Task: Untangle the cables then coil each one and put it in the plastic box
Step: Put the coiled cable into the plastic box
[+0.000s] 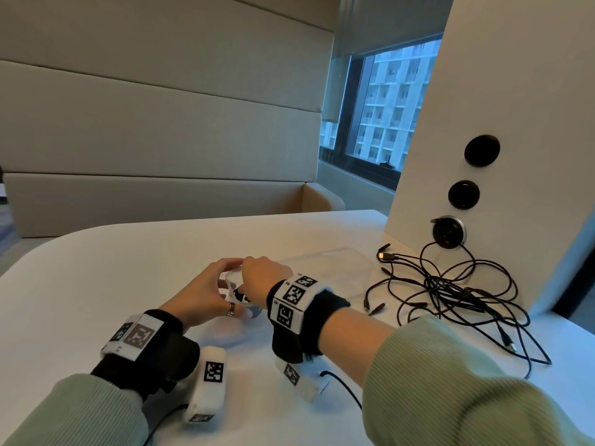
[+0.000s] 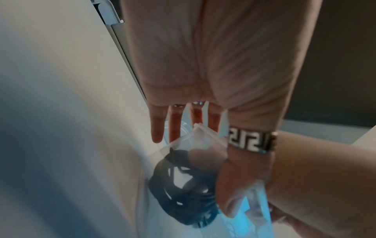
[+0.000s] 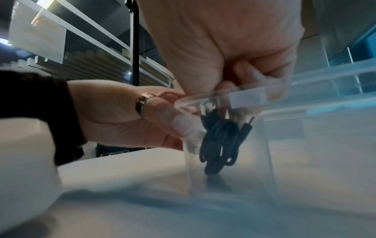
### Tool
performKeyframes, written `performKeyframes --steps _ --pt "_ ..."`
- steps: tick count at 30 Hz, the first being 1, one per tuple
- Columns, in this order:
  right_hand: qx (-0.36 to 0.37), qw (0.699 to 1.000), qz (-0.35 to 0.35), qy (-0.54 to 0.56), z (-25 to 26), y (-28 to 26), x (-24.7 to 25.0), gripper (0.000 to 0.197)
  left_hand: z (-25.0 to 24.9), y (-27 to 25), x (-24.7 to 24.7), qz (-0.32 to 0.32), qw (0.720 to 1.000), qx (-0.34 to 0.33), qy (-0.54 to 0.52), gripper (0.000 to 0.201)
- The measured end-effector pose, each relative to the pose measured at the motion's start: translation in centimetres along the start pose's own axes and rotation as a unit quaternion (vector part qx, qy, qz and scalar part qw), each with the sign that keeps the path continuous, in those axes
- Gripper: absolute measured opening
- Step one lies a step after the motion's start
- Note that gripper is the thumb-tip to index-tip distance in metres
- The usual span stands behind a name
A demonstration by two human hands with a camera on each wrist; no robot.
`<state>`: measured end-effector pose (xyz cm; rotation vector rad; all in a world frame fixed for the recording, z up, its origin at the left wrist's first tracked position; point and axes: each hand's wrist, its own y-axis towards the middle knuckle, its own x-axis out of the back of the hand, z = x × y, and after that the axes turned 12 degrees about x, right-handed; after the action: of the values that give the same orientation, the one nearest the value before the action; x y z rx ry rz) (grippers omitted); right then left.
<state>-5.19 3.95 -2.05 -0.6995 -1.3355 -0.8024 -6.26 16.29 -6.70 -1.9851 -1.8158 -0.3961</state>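
Observation:
A clear plastic box (image 1: 338, 272) lies on the white table (image 1: 128, 262). My left hand (image 1: 209, 291) grips its near left corner (image 3: 189, 99), thumb pressed on the wall and fingers at the rim. My right hand (image 1: 264, 275) reaches over the rim and holds a small coiled black cable (image 3: 219, 145) inside the box, hanging just above the floor. In the left wrist view the coil (image 2: 183, 193) shows through the box wall (image 2: 203, 138). A tangle of black cables (image 1: 450, 294) lies on the table to the right of the box.
A white upright panel (image 1: 502, 91) with round sockets stands at the table's right, one cable plugged into the lowest socket (image 1: 448, 232). A padded bench (image 1: 161, 188) runs behind the table. White wrist-camera units (image 1: 209, 381) rest on the table under my forearms.

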Motion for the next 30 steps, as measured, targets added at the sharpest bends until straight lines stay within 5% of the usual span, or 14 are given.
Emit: performKeyframes --steps 4,17,25,30 --pt "0.026 0.999 -0.026 -0.040 -0.1 -0.4 -0.2 0.037 0.0 0.0 -0.1 -0.005 1.000 0.002 0.000 0.092" --pt "0.087 0.983 0.136 -0.087 -0.5 0.2 2.3 0.017 0.2 0.1 -0.1 -0.007 1.000 0.004 -0.015 0.092" --pt "0.075 0.979 0.146 -0.117 -1.6 1.2 0.9 0.038 0.0 -0.1 -0.3 -0.013 1.000 0.003 -0.007 0.091" --pt "0.060 0.960 0.200 -0.186 -1.9 3.3 0.1 0.029 -0.1 -0.2 -0.4 -0.016 1.000 -0.003 -0.016 0.088"
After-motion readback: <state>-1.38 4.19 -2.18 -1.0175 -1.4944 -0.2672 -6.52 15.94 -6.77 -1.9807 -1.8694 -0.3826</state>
